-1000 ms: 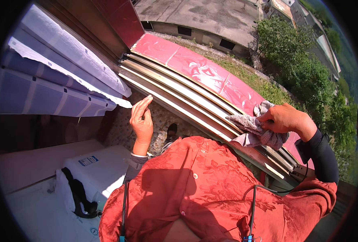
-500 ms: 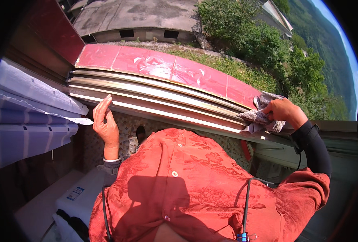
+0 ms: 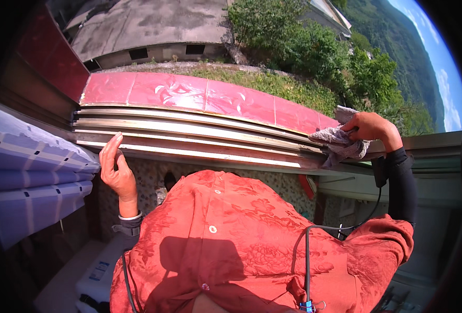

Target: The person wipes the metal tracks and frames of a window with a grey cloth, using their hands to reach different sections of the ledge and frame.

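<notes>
A crumpled grey cloth (image 3: 340,142) is gripped in my right hand (image 3: 371,129), its fingers closed around the folds. The cloth lies over the right end of the metal window track (image 3: 199,132), against the red tiled sill (image 3: 231,99), with a loose corner hanging down on the near side. My left hand (image 3: 118,175) is raised near the left end of the track, fingers stretched out and holding nothing. Its fingertips overlap the near rail in the picture; whether they touch it I cannot tell. A blue checked curtain (image 3: 43,172) hangs just left of that hand.
Outside the window lie a flat concrete roof (image 3: 152,26), green trees (image 3: 314,52) and a wooded slope. A dark red tiled wall (image 3: 53,52) borders the opening at left. Below left sits a white box (image 3: 93,276). A black cable (image 3: 307,261) hangs over my red shirt.
The view has shifted and tilted somewhat. My right hand has slid the cloth farther right along the track and slightly outward. My left hand stays open near the track's left end.
</notes>
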Demonstrator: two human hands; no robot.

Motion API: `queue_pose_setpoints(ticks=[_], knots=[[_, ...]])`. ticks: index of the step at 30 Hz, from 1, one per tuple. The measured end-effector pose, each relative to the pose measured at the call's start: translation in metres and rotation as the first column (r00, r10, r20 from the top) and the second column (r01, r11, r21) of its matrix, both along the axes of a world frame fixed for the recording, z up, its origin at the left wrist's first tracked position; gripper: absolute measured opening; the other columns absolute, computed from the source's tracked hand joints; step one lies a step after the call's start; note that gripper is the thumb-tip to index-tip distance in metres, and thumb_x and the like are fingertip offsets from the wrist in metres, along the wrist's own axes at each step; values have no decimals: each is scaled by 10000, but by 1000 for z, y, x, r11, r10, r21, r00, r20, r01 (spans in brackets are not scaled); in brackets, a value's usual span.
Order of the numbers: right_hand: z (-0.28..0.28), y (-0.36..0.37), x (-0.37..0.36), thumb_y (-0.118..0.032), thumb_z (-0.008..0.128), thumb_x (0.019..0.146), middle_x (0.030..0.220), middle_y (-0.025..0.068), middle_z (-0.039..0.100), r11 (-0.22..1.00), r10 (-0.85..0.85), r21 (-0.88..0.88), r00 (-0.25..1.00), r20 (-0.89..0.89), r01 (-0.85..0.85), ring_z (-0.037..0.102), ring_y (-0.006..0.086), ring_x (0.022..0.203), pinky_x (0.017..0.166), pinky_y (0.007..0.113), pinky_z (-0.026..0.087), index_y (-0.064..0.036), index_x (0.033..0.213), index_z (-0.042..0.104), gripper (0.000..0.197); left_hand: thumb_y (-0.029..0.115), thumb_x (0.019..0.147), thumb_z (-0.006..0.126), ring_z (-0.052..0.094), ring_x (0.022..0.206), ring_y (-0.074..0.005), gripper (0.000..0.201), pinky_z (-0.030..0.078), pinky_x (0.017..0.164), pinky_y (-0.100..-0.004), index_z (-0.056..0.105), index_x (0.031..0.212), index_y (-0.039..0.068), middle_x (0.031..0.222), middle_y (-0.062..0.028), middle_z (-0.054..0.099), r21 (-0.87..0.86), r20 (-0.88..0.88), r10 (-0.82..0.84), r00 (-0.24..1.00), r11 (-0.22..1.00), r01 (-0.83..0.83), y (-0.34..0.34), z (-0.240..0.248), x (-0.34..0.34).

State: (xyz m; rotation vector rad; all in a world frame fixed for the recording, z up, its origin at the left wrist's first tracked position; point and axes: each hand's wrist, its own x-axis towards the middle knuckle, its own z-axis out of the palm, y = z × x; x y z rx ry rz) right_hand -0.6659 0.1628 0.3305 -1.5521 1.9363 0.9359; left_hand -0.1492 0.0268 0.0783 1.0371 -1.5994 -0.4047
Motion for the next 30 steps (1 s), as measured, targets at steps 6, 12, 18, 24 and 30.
queue_pose_setpoints(ticks=[6,12,18,24,30], knots=[[-19,-15,21,-164,657,938,1149,53,698,894,-272,-60,646,713,443,592,99,1009,926,285,479,19,1295,599,405,-176,788,485,632,1063,-246,429,489,922,-330,696,1107,18,1112,-101,699,-8,-75,-85,994,996,85,-7,17,-13],[-52,-27,57,-91,654,908,1212,82,662,760,-291,142,137,947,634,605,138,1077,983,291,452,69,1290,576,422,-139,796,540,632,1021,-238,417,491,883,-318,693,1142,36,1106,-101,692,4,-74,-223,972,975,224,-16,43,-32],[-87,-39,85,-209,711,857,1180,91,671,772,-171,130,6,985,622,624,151,1038,969,290,460,77,1276,580,523,35,899,628,644,938,-221,231,499,821,-322,698,1118,59,1046,-70,721,53,-122,-416,901,904,424,-26,71,-67],[-109,-41,86,-161,724,804,1215,100,648,745,-165,188,-97,982,640,634,173,1060,974,307,481,63,1251,600,515,212,927,674,674,902,-185,252,517,748,-301,681,1135,69,1022,-73,720,110,-194,-620,760,756,645,-23,91,-117],[-131,-43,93,-221,719,786,1188,104,661,709,-173,253,-187,967,658,637,189,1054,969,318,485,56,1257,585,563,365,886,695,697,750,-229,292,530,638,-365,649,939,82,868,-77,697,115,-66,-597,799,791,601,-24,116,-148]])
